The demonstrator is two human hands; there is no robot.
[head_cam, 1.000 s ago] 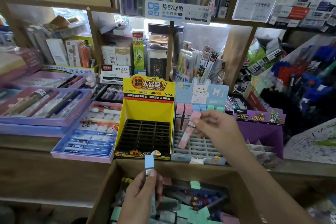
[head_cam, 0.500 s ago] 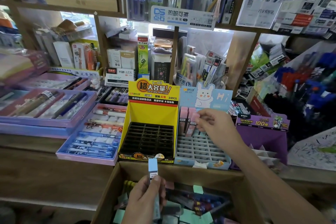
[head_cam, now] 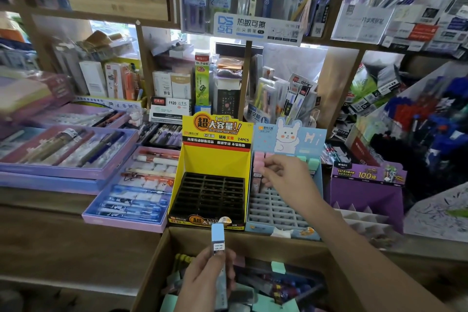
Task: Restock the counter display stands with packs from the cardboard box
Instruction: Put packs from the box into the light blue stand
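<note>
My left hand point(head_cam: 205, 284) grips a slim blue pack point(head_cam: 218, 240) upright above the open cardboard box point(head_cam: 157, 268), which holds several loose packs in green, pink and dark colours. My right hand point(head_cam: 286, 175) reaches into the light-blue rabbit display stand point(head_cam: 281, 213) and pinches a pink pack point(head_cam: 266, 159) standing in its back row, beside another pink pack point(head_cam: 258, 157) and green ones point(head_cam: 312, 161). Most slots of that stand's grid are vacant. The yellow display stand point(head_cam: 215, 159) to its left has a black grid with no packs.
A purple display stand point(head_cam: 367, 192) sits right of the blue one. Lilac trays of pens point(head_cam: 63, 154) lie on the counter at left. Shelves packed with stationery rise behind the stands, and a pen rack point(head_cam: 430, 121) crowds the right.
My right hand carried the pink pack from over the grid's middle up to the back row, where it now stands upright. My left hand with the blue pack has barely moved.
</note>
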